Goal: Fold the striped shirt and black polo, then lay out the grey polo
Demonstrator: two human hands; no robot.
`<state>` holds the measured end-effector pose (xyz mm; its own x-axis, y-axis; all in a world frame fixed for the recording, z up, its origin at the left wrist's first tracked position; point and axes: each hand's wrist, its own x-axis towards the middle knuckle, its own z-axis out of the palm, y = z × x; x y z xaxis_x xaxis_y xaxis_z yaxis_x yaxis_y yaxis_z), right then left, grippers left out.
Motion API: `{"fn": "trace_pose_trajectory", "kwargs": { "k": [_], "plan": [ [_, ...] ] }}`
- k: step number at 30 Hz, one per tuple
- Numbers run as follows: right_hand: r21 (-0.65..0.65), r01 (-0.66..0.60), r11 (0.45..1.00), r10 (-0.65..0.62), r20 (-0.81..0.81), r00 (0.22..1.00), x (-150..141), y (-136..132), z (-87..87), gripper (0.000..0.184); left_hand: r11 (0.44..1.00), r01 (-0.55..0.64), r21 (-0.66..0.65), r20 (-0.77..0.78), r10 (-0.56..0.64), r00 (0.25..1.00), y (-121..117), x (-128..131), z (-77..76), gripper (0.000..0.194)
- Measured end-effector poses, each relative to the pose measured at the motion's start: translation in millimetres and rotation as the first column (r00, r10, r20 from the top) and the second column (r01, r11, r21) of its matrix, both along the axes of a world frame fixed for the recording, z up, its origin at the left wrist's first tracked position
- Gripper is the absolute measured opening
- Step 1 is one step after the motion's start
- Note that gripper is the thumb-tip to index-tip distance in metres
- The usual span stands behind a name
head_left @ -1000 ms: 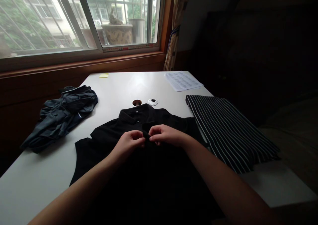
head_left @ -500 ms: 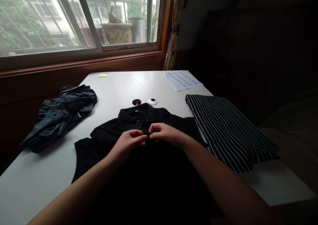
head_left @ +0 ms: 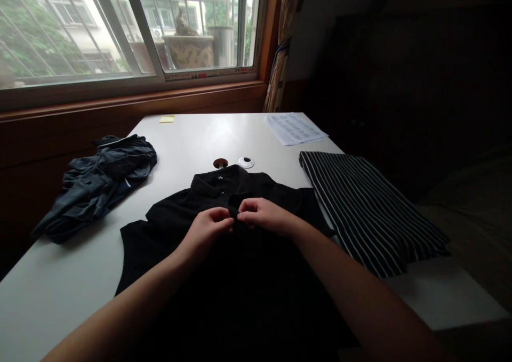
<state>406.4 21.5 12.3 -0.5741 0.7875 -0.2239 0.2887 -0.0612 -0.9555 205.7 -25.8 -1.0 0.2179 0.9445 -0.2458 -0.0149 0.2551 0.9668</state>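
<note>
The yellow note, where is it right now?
In the head view, the yellow note lies at the far left corner of the white table, near the window wall and beyond the crumpled clothes.

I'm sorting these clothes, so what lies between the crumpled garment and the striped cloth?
In the head view, a black collared shirt lies between the crumpled garment and the striped cloth, with the left hand and right hand at its front.

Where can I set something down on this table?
Bare white table: far middle, between the yellow sticky note and papers; left strip, between the crumpled garment and black collared shirt. Crowded: right, where the shirt meets the striped fabric, and mid-shirt, around the left hand and right hand.
</note>
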Motion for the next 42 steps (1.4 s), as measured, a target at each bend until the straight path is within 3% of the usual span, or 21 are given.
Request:
{"fn": "trace_pose_trajectory", "kwargs": {
  "k": [10,15,24,30,36,42],
  "plan": [
    [-0.025,0.09,0.996,-0.09,-0.021,0.996,-3.2,-1.3,-4.1,0.007,0.999,-0.037,-0.029,0.069,0.039,0.997,-0.1,2.3,-3.0,0.021],
    [-0.101,0.116,0.988,-0.124,-0.074,0.99,-4.4,-1.0,-2.8,0.009,0.994,-0.084,-0.071,0.143,0.093,0.985,1.7,3.4,-1.4,0.03],
    [-0.186,0.074,0.98,-0.106,-0.169,0.98,0.4,1.0,-4.5,0.015,0.995,-0.096,0.026,0.211,0.088,0.973,3.2,0.8,-9.2,0.034],
    [-0.217,0.039,0.975,-0.076,-0.165,0.983,2.1,1.0,0.4,0.017,0.982,-0.065,0.176,0.077,0.052,0.996,4.0,-0.5,-8.8,0.032],
    [-0.265,0.038,0.963,-0.088,-0.178,0.98,2.9,1.0,3.1,0.019,0.917,-0.023,0.398,-0.094,0.066,0.993,1.6,-1.4,-4.5,0.026],
    [-0.228,0.006,0.974,-0.04,-0.144,0.989,4.1,2.2,2.3,0.021,0.887,0.023,0.461,-0.214,0.086,0.973,0.4,-3.0,-3.9,0.02]
  ]
}}
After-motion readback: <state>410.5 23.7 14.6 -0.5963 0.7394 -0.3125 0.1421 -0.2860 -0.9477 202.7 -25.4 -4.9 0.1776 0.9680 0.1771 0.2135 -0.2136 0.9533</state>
